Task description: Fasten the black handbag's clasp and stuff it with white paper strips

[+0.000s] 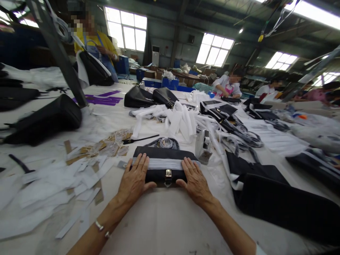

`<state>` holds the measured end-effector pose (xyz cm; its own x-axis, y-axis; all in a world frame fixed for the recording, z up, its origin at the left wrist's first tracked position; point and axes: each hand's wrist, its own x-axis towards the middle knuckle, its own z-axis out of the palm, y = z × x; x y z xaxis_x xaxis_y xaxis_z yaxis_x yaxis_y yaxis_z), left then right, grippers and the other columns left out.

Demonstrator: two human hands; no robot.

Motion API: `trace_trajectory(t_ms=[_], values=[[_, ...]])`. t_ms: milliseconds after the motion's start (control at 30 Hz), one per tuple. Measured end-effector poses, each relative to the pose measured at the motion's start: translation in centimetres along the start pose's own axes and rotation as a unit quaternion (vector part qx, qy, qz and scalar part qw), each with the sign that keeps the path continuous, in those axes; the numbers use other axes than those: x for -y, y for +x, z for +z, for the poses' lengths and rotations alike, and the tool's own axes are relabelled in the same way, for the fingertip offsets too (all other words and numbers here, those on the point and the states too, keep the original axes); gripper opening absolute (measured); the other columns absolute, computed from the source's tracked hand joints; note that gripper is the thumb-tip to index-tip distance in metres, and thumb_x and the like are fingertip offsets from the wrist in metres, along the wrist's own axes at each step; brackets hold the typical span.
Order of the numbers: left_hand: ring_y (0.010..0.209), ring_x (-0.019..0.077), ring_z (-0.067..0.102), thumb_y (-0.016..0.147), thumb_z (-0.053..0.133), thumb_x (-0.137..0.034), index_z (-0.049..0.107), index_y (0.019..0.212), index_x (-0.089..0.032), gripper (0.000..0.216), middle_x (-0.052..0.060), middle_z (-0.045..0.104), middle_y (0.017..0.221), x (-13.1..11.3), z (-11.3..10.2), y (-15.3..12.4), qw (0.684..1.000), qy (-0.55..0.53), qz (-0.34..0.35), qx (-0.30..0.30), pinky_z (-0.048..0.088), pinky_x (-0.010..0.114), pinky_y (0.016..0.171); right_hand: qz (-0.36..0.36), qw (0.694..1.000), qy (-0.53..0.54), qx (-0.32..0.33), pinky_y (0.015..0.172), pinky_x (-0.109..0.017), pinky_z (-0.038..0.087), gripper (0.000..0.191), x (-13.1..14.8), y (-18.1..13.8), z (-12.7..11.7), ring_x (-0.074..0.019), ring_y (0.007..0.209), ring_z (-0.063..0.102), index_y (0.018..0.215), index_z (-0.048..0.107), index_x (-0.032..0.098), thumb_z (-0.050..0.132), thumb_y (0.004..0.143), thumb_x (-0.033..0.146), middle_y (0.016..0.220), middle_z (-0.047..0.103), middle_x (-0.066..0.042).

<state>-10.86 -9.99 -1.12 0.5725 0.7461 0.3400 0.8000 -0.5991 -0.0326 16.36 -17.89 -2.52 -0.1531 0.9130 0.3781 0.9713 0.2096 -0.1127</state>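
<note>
A small black handbag (162,156) with a metal clasp (168,174) on its front lies on the white table (164,219) right before me. A white strip (166,163) runs across its top. My left hand (134,181) rests flat on the bag's left end, fingers stretched over the strip. My right hand (195,180) lies flat on the right end, fingers spread, thumb at the front edge. Both hands press on the bag and grip nothing.
White paper strips and cardboard scraps (66,180) litter the left. More black bags (268,198) lie at right, another black bag (45,120) at left, and a tape dispenser (203,146) stands behind. A dark metal post (61,60) rises at left. Other people work at the far side.
</note>
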Motion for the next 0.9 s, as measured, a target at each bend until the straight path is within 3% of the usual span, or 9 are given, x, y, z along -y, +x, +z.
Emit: trace_trajectory(t_ms=[167,300,500,600,700,800,900], values=[[0.142,0.0326,0.030,0.089,0.047,-0.062,0.038,0.145,-0.008,0.078,0.017,0.032,0.153,1.5,0.5,-0.7,0.999,-0.011,-0.035,-0.009,0.031,0.054,0.112,0.019,1.000,-0.020,-0.008,0.118,-0.051,0.021,0.079,-0.3,-0.5,0.4,-0.0297,0.144,0.025,0.149,0.030,0.009,0.044,0.093,0.062,0.153,0.034,-0.018],[0.142,0.0307,0.031,0.094,0.035,-0.060,0.036,0.146,-0.009,0.073,0.017,0.031,0.153,2.3,0.9,-1.1,0.997,-0.035,-0.061,-0.009,0.031,0.052,0.112,0.050,0.999,-0.012,-0.007,0.118,-0.054,0.017,0.074,-1.1,-1.1,0.6,-0.0307,0.144,0.026,0.149,0.031,0.012,0.039,0.095,0.061,0.153,0.034,-0.016],[0.142,0.0273,0.031,0.097,0.027,-0.050,0.027,0.150,-0.008,0.067,0.018,0.031,0.154,3.3,0.7,-0.7,0.981,-0.134,-0.139,0.024,0.028,0.048,0.114,0.151,0.983,0.090,-0.047,0.117,-0.053,0.021,0.060,-2.6,-0.8,0.1,-0.0277,0.143,0.029,0.143,0.044,0.015,0.029,0.099,0.054,0.152,0.038,-0.013],[0.140,0.0286,0.034,0.097,0.023,-0.048,0.025,0.150,-0.006,0.068,0.019,0.034,0.152,3.3,0.4,0.0,0.964,-0.194,-0.178,0.042,0.029,0.047,0.113,0.238,0.947,0.212,-0.043,0.119,-0.047,0.022,0.062,-3.2,-0.1,-0.7,-0.0253,0.141,0.033,0.140,0.047,0.013,0.037,0.094,0.053,0.151,0.040,-0.013],[0.137,0.0318,0.039,0.096,0.023,-0.049,0.025,0.149,-0.005,0.069,0.021,0.038,0.150,3.6,-0.1,0.9,0.942,-0.249,-0.218,0.059,0.032,0.049,0.111,0.333,0.900,0.279,-0.029,0.117,-0.048,0.025,0.066,-3.9,0.5,-1.4,-0.0290,0.136,0.041,0.138,0.050,0.011,0.046,0.088,0.054,0.144,0.048,-0.015],[0.134,0.0324,0.043,0.093,0.023,-0.053,0.041,0.141,-0.008,0.068,0.019,0.050,0.142,4.6,-0.5,2.1,0.915,-0.315,-0.239,0.078,0.033,0.046,0.110,0.382,0.871,0.308,-0.014,0.112,-0.052,0.033,0.072,-4.9,1.2,-1.6,-0.0350,0.128,0.050,0.134,0.053,0.007,0.055,0.081,0.055,0.135,0.056,-0.020],[0.128,0.0330,0.049,0.087,0.036,-0.060,0.056,0.128,-0.013,0.066,0.015,0.061,0.129,5.9,-0.6,3.3,0.878,-0.400,-0.247,0.091,0.036,0.042,0.109,0.398,0.843,0.361,-0.006,0.111,-0.047,0.036,0.080,-6.1,2.1,-1.6,-0.0334,0.127,0.051,0.135,0.050,0.005,0.064,0.074,0.054,0.138,0.054,-0.021]])
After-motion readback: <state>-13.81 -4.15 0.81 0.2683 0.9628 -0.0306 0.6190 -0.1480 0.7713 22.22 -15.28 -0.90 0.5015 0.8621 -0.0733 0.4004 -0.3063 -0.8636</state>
